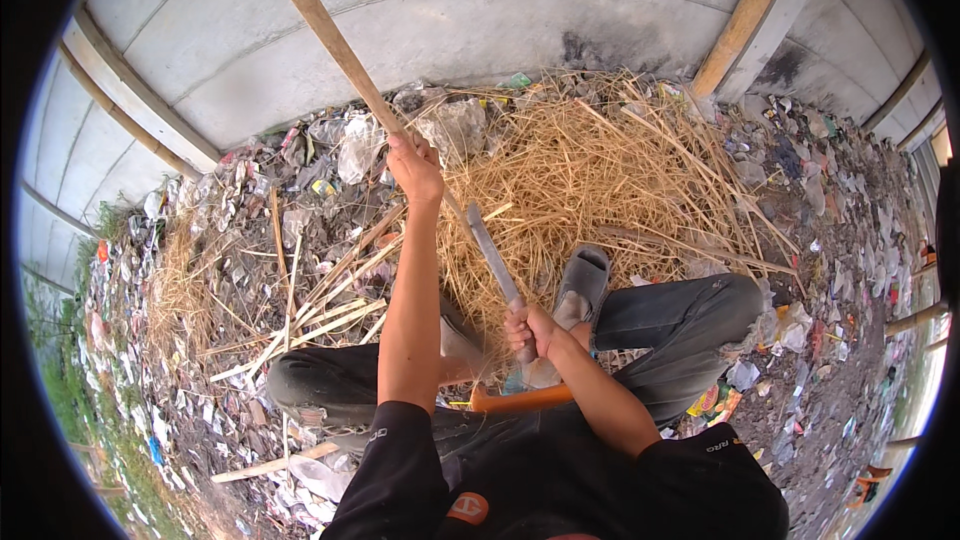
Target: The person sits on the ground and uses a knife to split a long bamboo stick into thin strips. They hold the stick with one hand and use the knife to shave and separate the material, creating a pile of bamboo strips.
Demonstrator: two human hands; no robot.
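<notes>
My left hand [414,169] is closed around a long bamboo pole [335,40]. The pole slants from the upper left down past the hand, and its lower end lies close to the blade of a machete [490,252]. Whether blade and pole touch, I cannot tell. My right hand [535,331] grips the machete's handle, with the blade pointing up and to the left. Between and beyond my bent legs spreads a heap of pale bamboo shavings [590,180].
Split bamboo strips [330,310] lie on the left by my knee. Litter and plastic scraps [820,270] cover the ground. A grey panel wall [520,25] stands behind, with a wooden post [745,20] against it. An orange piece [525,399] shows beneath me.
</notes>
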